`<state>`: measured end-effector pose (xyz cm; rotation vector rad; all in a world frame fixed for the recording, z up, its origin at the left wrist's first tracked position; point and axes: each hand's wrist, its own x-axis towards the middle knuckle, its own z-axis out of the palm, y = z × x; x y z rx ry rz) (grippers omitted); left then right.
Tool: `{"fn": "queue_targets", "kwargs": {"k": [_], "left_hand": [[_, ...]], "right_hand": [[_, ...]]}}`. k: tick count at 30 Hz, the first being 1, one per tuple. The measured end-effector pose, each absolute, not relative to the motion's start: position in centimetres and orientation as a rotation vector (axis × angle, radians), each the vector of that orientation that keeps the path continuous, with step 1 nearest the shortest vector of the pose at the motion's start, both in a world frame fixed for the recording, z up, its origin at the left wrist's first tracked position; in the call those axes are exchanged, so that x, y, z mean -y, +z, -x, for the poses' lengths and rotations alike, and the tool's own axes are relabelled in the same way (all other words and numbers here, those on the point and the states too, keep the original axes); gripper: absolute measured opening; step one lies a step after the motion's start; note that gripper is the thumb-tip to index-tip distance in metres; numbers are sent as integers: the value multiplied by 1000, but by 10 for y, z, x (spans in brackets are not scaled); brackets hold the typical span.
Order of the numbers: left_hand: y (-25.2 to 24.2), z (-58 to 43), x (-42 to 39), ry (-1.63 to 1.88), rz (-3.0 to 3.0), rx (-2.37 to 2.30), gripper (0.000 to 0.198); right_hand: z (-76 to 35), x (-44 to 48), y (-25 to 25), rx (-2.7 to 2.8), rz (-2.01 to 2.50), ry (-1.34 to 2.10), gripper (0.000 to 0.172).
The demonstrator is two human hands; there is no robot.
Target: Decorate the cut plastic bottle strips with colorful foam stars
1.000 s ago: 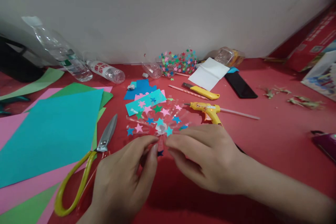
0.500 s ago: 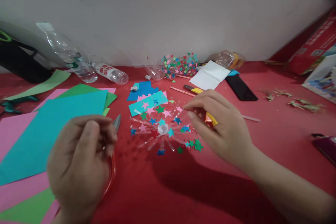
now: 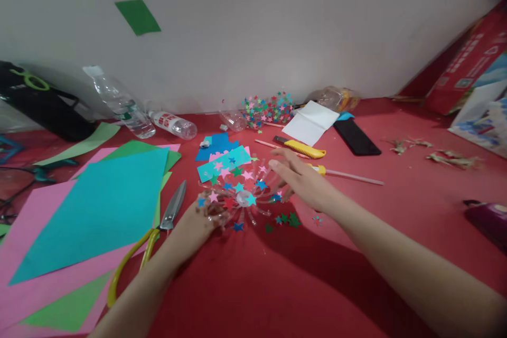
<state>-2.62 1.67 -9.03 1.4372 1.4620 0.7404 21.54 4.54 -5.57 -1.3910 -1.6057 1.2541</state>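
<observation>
Near edge: two forearms reach in over the red table (image 3: pixel 396 190).

Left hand (image 3: pixel 194 223): at the near-left rim of the star-covered plastic piece (image 3: pixel 237 195). The fingertips (image 3: pixel 210 211) sit among its clear strips. They look bent, but whether they pinch a strip or only rest there cannot be told.

Right hand (image 3: pixel 304 182): over the far-right side of the same piece, fingers stretched out and spread, gripping nothing. Contact with the strips is unclear.

The piece lies flat on the table between the two hands, strips fanned outward, with pink, blue, green and red stars on them. Loose stars (image 3: pixel 288 219) lie just beside it, on the near right.

To its left: scissors (image 3: pixel 158 228) with yellow handles, touching the edge of a stack of coloured paper sheets (image 3: pixel 99 206), teal on top.

Behind the right hand: a glue gun (image 3: pixel 320 170), mostly hidden. Farther back: a yellow utility knife (image 3: pixel 306 148), a white sheet (image 3: pixel 311 121) and a black phone (image 3: pixel 356 137).

Against the wall: clear bottles (image 3: pixel 174 124) lying down and a second starred piece (image 3: pixel 269 108).
</observation>
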Motion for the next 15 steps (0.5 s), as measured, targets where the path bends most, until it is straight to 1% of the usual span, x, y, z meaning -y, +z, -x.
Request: {"fn": "queue_targets", "kwargs": {"k": [2,6,10,15], "left_hand": [[-93,22,-17,741,-1515,-1467,15],[-101,13,-19,744,-1557,-1464,17],[-107,6,-18,802,-1540,-1484,20],[-105,3,-13,912,-1449,-1538,34]], "right_hand": [[-212,-44,-56,1534,1354,1378,41],[-204,-41,-54,1406,1287,1536,33],[-199,-39,-55,1294,1275,1595,26],[-198,-38,-54,1220,1183,1644,24]]}}
